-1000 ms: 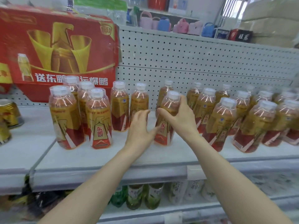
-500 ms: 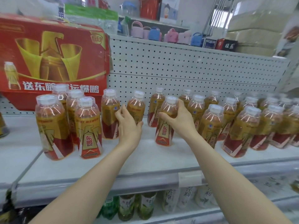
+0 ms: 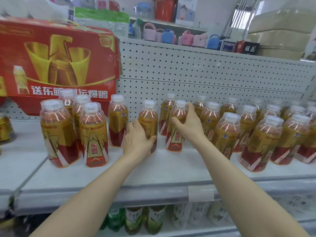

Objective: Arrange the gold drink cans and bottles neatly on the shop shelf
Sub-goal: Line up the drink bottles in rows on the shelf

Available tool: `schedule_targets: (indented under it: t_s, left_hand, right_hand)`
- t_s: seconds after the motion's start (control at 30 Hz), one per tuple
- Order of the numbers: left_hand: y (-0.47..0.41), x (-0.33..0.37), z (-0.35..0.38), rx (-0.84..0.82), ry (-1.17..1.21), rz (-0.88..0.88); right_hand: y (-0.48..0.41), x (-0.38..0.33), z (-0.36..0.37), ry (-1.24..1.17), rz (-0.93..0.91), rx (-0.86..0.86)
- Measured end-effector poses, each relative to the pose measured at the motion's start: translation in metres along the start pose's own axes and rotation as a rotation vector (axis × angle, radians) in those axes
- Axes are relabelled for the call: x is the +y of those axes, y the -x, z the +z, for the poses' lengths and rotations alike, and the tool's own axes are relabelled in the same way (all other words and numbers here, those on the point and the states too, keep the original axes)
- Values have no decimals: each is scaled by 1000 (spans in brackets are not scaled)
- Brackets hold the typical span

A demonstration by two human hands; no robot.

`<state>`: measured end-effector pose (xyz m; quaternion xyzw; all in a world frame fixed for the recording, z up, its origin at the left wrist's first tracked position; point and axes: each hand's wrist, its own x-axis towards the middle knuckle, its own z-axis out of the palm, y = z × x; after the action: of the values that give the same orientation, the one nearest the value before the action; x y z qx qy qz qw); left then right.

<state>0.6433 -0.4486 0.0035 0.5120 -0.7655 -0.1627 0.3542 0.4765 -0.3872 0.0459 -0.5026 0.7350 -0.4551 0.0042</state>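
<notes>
White shelf [image 3: 153, 170], pegboard [image 3: 205, 74] behind. Red promo carton [image 3: 58, 62] at rear left. Gold bottles upright: left cluster [image 3: 93, 134], crowded right rows [image 3: 261, 142]. Left hand [image 3: 136, 139] wrapped round lower body of middle bottle [image 3: 148, 117], on shelf. Right hand [image 3: 186, 125] clamped on shoulder of neighbouring bottle [image 3: 176, 141], just beside. Gold can [image 3: 6, 129] at far left edge.
</notes>
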Motion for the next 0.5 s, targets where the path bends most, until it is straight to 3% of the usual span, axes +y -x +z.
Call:
schedule_targets:
  t_s: [0.17, 0.5]
  left_hand:
    - [15, -4, -6, 34, 9, 13]
    - [35, -2, -10, 38, 42, -10]
  right_hand:
    - [2, 0, 4, 101, -83, 85]
    - [-2, 3, -3, 29, -137, -32]
